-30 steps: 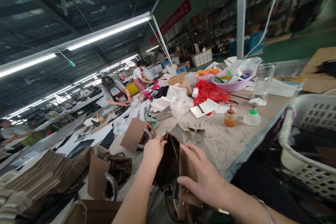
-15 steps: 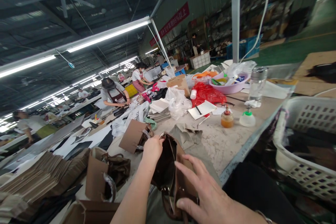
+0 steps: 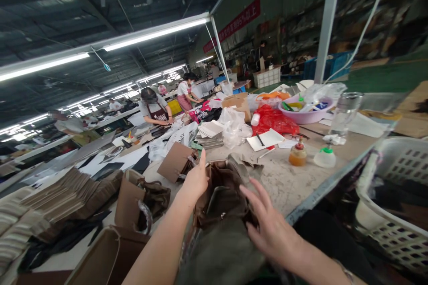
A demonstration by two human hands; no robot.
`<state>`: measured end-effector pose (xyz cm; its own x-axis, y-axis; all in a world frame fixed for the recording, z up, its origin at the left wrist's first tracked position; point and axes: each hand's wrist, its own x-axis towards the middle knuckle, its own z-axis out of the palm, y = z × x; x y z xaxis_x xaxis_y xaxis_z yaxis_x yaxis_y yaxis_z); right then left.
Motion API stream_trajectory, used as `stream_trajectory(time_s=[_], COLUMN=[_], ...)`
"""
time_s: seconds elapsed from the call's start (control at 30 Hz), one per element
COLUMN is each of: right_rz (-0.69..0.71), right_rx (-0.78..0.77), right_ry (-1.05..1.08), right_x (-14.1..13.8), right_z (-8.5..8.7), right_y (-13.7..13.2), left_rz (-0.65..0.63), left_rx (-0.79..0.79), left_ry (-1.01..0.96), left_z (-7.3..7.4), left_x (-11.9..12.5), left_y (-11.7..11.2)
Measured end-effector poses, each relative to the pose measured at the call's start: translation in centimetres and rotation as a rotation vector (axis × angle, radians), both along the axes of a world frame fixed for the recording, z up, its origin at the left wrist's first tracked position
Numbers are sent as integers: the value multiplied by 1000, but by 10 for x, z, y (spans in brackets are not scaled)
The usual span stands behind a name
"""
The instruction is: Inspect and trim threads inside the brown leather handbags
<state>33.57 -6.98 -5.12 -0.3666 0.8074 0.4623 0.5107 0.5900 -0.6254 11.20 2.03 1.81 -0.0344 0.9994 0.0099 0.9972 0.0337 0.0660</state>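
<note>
A dark brown leather bag (image 3: pixel 222 200) rests against the near edge of the worktable (image 3: pixel 287 178), its mouth gaping toward me. My left hand (image 3: pixel 195 180) grips the bag's left rim, thumb raised upright. My right hand (image 3: pixel 267 225) presses on the bag's right side with fingers spread. Grey fabric (image 3: pixel 220 254) lies below the bag, near my lap. Crumpled brown paper (image 3: pixel 245 162) sits just beyond the bag.
More brown bags with cardboard wraps (image 3: pixel 140 200) and stacked card sheets (image 3: pixel 67 191) lie left. Beyond are a glue bottle (image 3: pixel 297 153), a green-capped bottle (image 3: pixel 323 156), a notebook (image 3: pixel 264 139), a red bag (image 3: pixel 272 118), a purple basin (image 3: pixel 306 113). A white basket (image 3: pixel 394 196) stands right. Other people work at far tables.
The bag has been turned and spread wide, its opening now facing me. My left thumb has lifted upright, and my right hand has shifted from the bag's front to its right side.
</note>
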Motion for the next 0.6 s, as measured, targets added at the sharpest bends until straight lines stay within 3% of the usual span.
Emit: stream_trajectory(time_s=[0.13,0.2,0.27,0.37,0.43,0.5,0.6], right_rz=[85,124,94,15,32,64,9], right_rx=[-118,-157,-163,-138,-131,-139,-138], right_ry=[46,50,55,91,122,150,164], right_x=[29,32,27,17,14,13,12], right_z=[6,3,-2,-9,-11,-12,-12], right_y=[53,75,87,90,85,79,76], left_rz=[32,29,-63,-371,-529,-573,-529], left_rx=[-50,37,159,216,201,200,228], left_ry=[55,150,237,219,139,59,-22], left_z=[4,4,3,2,1,-2,-10], left_x=[-11,-12,-7,5,13,19,19], left_y=[-13,-18,-19,-16,-11,-6,3])
